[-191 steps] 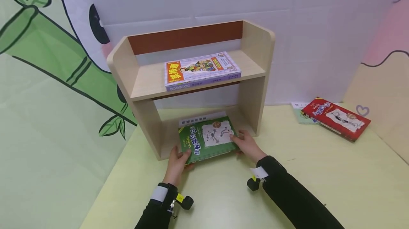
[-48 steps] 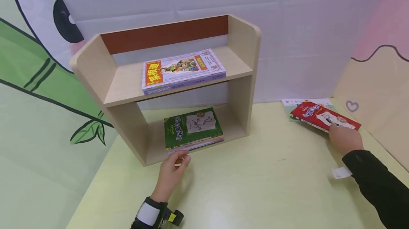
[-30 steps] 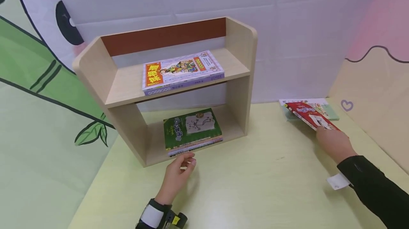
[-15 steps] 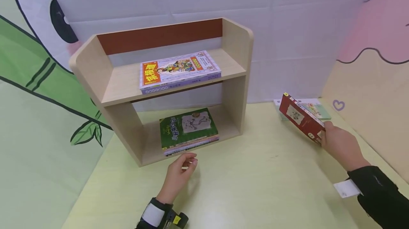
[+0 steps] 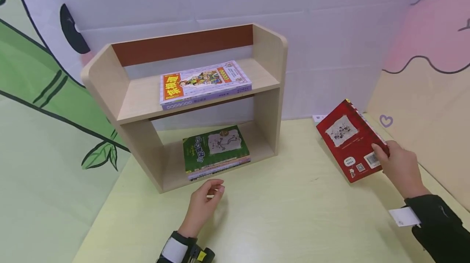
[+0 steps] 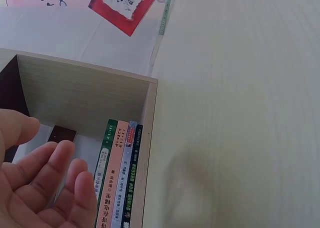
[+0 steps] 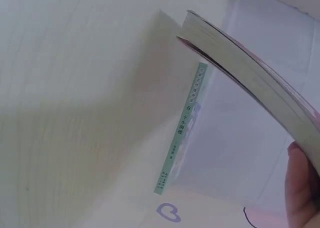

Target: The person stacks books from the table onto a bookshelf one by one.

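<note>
My right hand (image 5: 402,169) pinches a red book (image 5: 345,140) by its right edge, thumb on the back cover. The book is raised and tilted, its barcode and a white picture panel facing me. In the right wrist view its page edges (image 7: 250,78) show. My left hand (image 5: 203,206) holds nothing; its fingers are loosely bent just in front of the shelf's lower level. Close to it lies a stack of several books, a green book (image 5: 216,146) on top; pink, lilac and black spines (image 6: 131,178) show in the left wrist view.
A small two-level wooden bookshelf (image 5: 269,120) stands against the cloth backdrop. A lilac book (image 5: 205,83) lies on its upper level. Behind the red book, mostly hidden in the head view, lies a pale green book (image 7: 182,128) on the table (image 5: 279,214).
Both hands earlier held the green book at the lower level; it now lies on the stack there. My right hand has since lifted the red book off the pale green book and turned its back cover up.
</note>
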Demonstrator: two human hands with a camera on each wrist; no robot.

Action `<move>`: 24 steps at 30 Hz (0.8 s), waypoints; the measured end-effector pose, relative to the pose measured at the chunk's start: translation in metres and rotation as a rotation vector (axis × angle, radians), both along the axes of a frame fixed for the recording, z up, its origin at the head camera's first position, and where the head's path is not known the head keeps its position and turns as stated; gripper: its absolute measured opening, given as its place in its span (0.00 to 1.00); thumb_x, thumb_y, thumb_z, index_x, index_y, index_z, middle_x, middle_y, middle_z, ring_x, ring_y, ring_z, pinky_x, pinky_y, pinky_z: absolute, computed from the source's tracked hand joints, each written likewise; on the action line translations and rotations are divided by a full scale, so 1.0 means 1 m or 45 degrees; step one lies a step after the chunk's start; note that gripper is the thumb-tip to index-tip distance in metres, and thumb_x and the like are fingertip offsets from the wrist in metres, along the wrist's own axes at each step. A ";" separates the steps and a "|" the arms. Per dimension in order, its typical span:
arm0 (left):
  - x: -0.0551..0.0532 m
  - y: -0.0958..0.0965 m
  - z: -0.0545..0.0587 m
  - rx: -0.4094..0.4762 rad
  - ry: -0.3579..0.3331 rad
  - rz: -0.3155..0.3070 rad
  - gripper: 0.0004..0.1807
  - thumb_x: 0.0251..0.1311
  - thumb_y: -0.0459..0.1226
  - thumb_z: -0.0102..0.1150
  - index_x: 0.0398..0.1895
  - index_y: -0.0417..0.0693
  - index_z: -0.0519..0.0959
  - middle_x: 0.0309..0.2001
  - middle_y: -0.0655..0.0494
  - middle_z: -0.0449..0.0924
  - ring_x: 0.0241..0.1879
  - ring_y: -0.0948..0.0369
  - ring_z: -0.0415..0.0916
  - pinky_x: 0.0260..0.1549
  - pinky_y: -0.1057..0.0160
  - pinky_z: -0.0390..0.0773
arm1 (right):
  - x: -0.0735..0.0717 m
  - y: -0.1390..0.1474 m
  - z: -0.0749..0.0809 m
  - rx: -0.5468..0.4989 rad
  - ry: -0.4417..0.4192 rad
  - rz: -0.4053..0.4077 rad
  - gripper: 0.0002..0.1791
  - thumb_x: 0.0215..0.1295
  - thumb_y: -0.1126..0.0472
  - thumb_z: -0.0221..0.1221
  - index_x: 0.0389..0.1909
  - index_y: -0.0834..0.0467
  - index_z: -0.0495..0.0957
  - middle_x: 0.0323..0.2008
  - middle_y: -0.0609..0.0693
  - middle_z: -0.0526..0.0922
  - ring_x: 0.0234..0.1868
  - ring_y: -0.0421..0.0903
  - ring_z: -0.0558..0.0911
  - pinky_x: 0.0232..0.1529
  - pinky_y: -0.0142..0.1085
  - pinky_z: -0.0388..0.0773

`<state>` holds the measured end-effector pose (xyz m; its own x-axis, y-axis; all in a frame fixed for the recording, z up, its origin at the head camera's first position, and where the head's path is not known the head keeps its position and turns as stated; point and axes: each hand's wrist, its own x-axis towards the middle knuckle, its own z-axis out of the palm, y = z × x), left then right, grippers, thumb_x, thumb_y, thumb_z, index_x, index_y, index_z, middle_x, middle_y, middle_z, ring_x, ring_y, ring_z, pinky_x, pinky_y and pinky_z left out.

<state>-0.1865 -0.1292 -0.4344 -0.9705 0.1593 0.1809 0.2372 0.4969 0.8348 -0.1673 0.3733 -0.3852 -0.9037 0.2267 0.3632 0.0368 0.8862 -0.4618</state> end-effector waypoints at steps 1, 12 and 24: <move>0.000 0.001 0.000 0.001 -0.013 0.005 0.14 0.66 0.38 0.59 0.52 0.43 0.79 0.41 0.56 0.82 0.41 0.58 0.78 0.38 0.63 0.78 | 0.003 -0.001 0.001 -0.021 -0.007 0.004 0.23 0.69 0.55 0.58 0.44 0.74 0.67 0.34 0.72 0.79 0.24 0.54 0.77 0.18 0.33 0.71; 0.002 0.034 0.006 0.391 -0.341 -0.291 0.24 0.71 0.45 0.50 0.55 0.32 0.73 0.47 0.37 0.79 0.42 0.50 0.81 0.38 0.61 0.83 | 0.042 -0.060 0.044 0.486 0.525 0.442 0.26 0.68 0.42 0.56 0.32 0.65 0.75 0.21 0.55 0.82 0.16 0.45 0.77 0.14 0.34 0.73; 0.012 0.082 0.031 1.234 -1.421 -0.463 0.54 0.59 0.70 0.45 0.70 0.32 0.52 0.57 0.42 0.75 0.54 0.49 0.77 0.51 0.60 0.78 | 0.068 -0.137 0.074 0.912 1.126 1.236 0.20 0.78 0.56 0.44 0.30 0.65 0.74 0.18 0.48 0.74 0.15 0.41 0.69 0.14 0.28 0.72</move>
